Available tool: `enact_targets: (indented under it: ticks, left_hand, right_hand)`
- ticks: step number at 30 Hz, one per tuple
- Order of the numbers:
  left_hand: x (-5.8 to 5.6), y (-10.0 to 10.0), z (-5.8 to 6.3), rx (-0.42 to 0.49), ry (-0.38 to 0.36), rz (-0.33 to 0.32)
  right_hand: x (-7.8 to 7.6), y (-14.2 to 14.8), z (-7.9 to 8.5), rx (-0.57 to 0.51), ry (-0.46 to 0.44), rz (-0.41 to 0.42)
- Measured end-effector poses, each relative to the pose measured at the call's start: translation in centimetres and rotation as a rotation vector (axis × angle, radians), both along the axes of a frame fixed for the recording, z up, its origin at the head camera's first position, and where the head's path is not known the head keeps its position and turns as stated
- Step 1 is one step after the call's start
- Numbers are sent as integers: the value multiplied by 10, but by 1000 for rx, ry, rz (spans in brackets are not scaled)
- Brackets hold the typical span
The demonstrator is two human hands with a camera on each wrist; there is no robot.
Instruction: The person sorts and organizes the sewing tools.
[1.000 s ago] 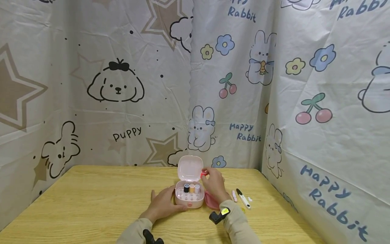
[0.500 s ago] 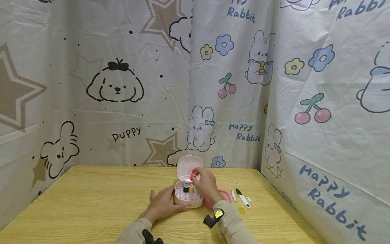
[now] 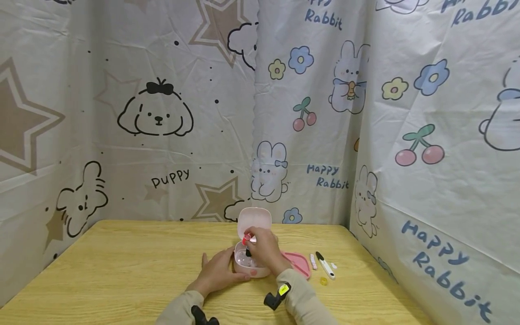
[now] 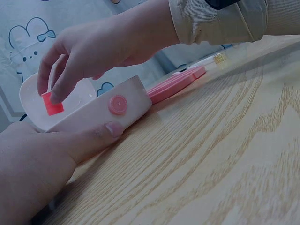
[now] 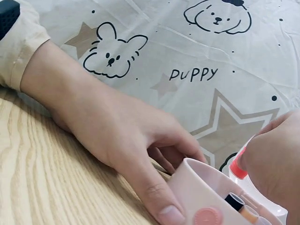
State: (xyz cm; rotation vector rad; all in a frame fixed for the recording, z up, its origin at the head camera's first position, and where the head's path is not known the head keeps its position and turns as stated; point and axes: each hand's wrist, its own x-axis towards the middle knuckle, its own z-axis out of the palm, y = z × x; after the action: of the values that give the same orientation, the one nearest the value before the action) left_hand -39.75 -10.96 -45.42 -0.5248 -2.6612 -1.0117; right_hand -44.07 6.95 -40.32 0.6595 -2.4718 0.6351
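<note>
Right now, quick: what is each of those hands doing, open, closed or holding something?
Left hand: gripping the pale pink box, thumb against its front.
Right hand: pinching a red spool between thumb and fingers.

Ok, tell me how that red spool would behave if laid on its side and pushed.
The red spool would likely roll, since its wall looks rounded. It's probably light, being small beside the right hand pinching it. Its straight edges suggest stiffness.

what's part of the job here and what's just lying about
Likely in use:
red spool, in right hand
pink box, held by left hand
black spool, orange spool inside

Seemingly lying about:
pink tray
black-and-white tool
yellow piece
small pink strip
white bit
</note>
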Motion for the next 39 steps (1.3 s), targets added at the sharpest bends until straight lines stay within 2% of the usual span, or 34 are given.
enact_targets:
  ticks: [7, 16, 26, 39]
  left_hand:
    - [-1, 1, -1, 7, -4, -12]
    - [-4, 0, -5, -6, -3, 5]
    - [-5, 0, -5, -7, 6, 7]
    - [-3, 0, -5, -15, 6, 6]
  right_hand:
    - [-1, -6, -6, 74, 7, -32]
    - [1, -10, -14, 122, 0, -37]
    - [3, -13, -13, 137, -37, -93]
    - [2, -19, -11, 141, -66, -97]
